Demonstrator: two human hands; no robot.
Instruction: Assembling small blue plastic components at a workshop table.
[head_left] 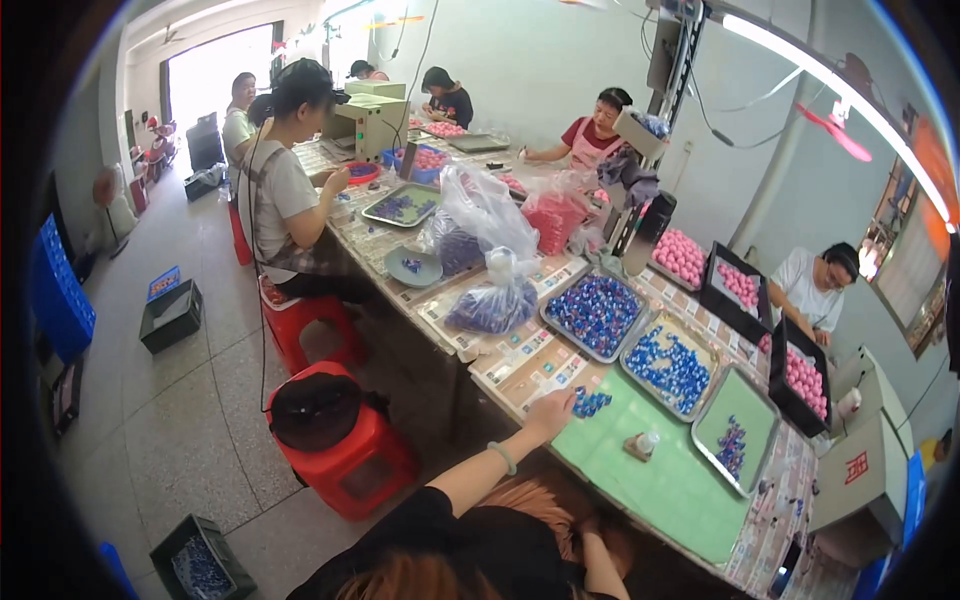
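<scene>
My left hand, with a pale bangle on its wrist, reaches over the table's near edge. Its fingers are drawn together beside a small heap of shiny blue beads on a green mat; anything between the fingertips is too small to make out. Low by my lap, under the table edge, is my right hand, its fingers hidden in shade. On the mat stands a small block with a whitish top. Beyond the mat lie a tray of mixed blue beads, another blue-bead tray and a purple-bead tray.
Bags of purple beads stand left of the trays. Black crates of pink balls line the far right. Red stools stand at the left, and a grey machine at the right. Several co-workers sit around the table.
</scene>
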